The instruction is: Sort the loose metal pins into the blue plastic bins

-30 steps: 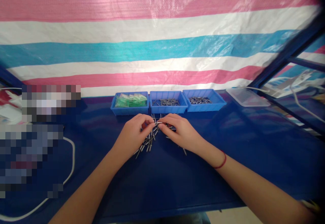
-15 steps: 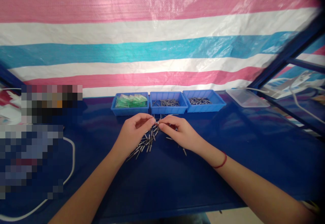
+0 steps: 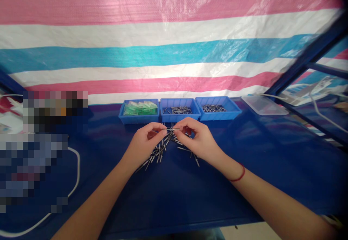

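My left hand point(image 3: 144, 144) and my right hand point(image 3: 197, 140) meet over a loose pile of small metal pins point(image 3: 160, 151) on the blue table point(image 3: 174, 196). Both hands pinch the same thin metal pin point(image 3: 172, 129), which lies level between their fingertips just above the pile. Behind the hands stand three blue trays in a row: the left tray point(image 3: 139, 111) holds green plastic pieces, the middle tray point(image 3: 179, 109) and the right tray point(image 3: 217, 107) hold metal pins.
A clear plastic lid or tray point(image 3: 264, 104) lies at the back right. A white cable point(image 3: 73, 182) curves over the table at the left. A striped pink, white and blue tarp point(image 3: 163, 44) hangs behind. A dark blue frame bar point(image 3: 304, 58) slants at the right.
Both hands have lifted a little from the pile and drawn slightly apart, so more of the pin between their fingertips now shows.
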`<state>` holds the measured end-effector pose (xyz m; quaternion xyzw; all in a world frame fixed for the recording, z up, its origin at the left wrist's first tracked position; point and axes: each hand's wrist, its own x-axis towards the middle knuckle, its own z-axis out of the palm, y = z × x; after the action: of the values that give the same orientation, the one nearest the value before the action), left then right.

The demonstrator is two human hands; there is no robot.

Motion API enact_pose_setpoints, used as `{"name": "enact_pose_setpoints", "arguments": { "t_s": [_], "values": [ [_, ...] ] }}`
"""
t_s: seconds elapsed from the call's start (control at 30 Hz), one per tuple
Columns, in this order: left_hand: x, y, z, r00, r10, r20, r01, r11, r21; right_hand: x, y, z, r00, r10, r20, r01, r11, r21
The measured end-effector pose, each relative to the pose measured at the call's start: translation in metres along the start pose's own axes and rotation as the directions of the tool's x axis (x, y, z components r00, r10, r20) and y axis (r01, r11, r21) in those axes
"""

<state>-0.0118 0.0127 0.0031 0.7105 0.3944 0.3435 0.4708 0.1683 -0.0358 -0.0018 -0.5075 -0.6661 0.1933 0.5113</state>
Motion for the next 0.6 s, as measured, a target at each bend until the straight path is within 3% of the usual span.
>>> {"name": "enact_pose_setpoints", "arguments": {
  "t_s": [0.13,0.27,0.37,0.5,0.6],
  "values": [
    [0.000,-0.006,0.001,1.000,0.020,0.020,-0.022,0.996,0.086,0.000,-0.002,-0.003,0.994,-0.108,-0.003,0.107,0.991,-0.074],
    [-0.001,-0.007,0.002,0.995,0.053,0.081,-0.070,0.970,0.234,0.000,-0.001,-0.003,0.976,-0.207,0.066,0.216,0.957,-0.195],
    [-0.003,-0.002,0.001,0.991,0.074,0.109,-0.109,0.924,0.366,0.004,0.004,-0.008,0.982,-0.182,0.056,0.191,0.951,-0.245],
    [-0.005,0.007,-0.005,0.986,0.118,0.114,-0.163,0.803,0.573,0.017,0.025,-0.037,0.975,-0.075,-0.211,0.001,0.944,-0.331],
    [-0.006,0.010,-0.013,0.974,0.132,0.183,-0.222,0.700,0.679,0.027,0.049,-0.069,0.895,-0.033,-0.446,-0.197,0.866,-0.459]
  ]
}}
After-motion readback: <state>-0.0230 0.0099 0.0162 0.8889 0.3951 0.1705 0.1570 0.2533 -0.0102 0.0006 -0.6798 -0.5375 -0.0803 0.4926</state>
